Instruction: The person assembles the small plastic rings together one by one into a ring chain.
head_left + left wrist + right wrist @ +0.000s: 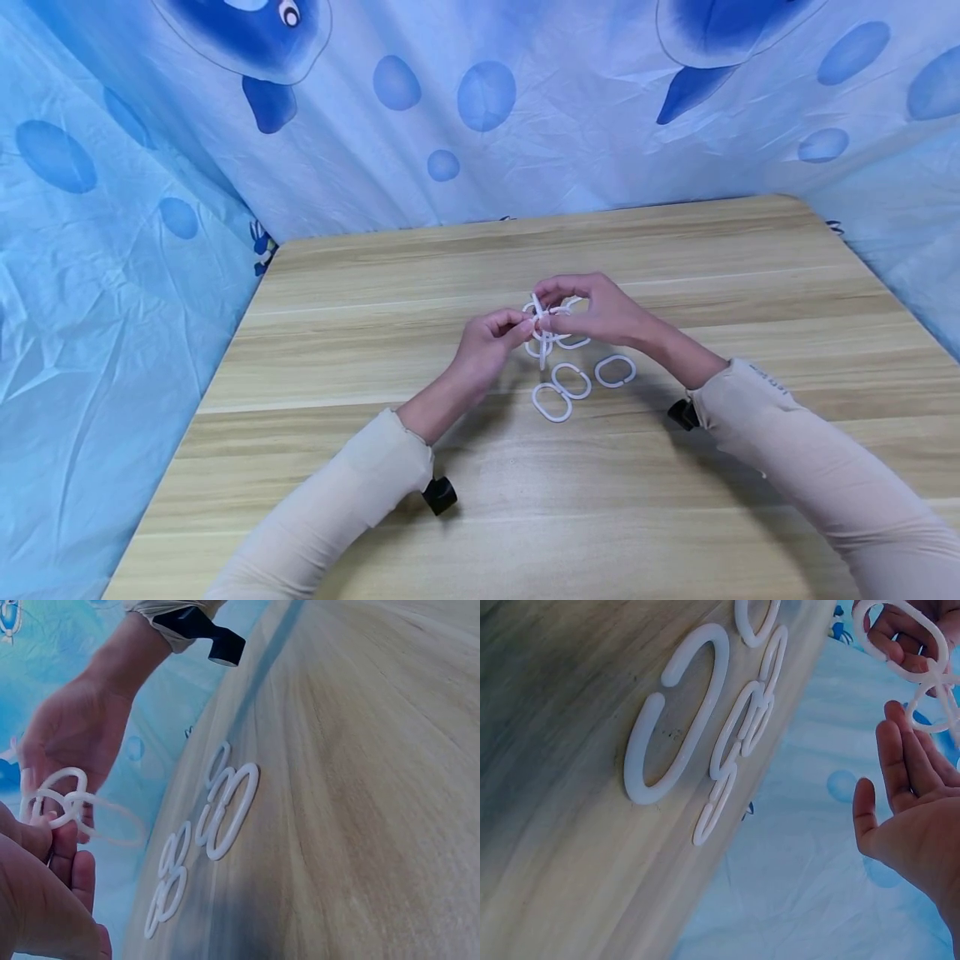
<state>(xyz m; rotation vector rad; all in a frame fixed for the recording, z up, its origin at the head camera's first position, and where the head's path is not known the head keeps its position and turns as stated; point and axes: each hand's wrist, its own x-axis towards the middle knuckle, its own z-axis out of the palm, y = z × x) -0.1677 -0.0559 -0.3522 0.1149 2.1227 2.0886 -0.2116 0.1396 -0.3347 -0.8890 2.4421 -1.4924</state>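
At the middle of the head view, above the worktop (480,467), a few held white links (542,333), oval and overlapping, apparently hooked through one another. Larger in the left wrist view, at lower left, with one long loop blurred; in the right wrist view, at upper right, partly cut off by the frame edge. On the left side of the cluster, the left hand (483,346), grip narrow, pinching the links between thumb and forefinger. On the right side, the right hand (600,312), thumb and forefinger closed on the same cluster, remaining fingers partly hidden in the head view. Just below the hands in the head view, three loose white links (615,372) lying flat, two close together and one slightly to the right. More of the same behind and under the fingers, too overlapped for a count. At centre left of the right wrist view, a large loop with a clear gap in its side. Farther out, pale sleeves (337,492) running to the lower left and lower right, with a small black device (439,495) at each cuff. Across the top and left, a blue curtain (562,167) with printed ovals and fish-like figures.
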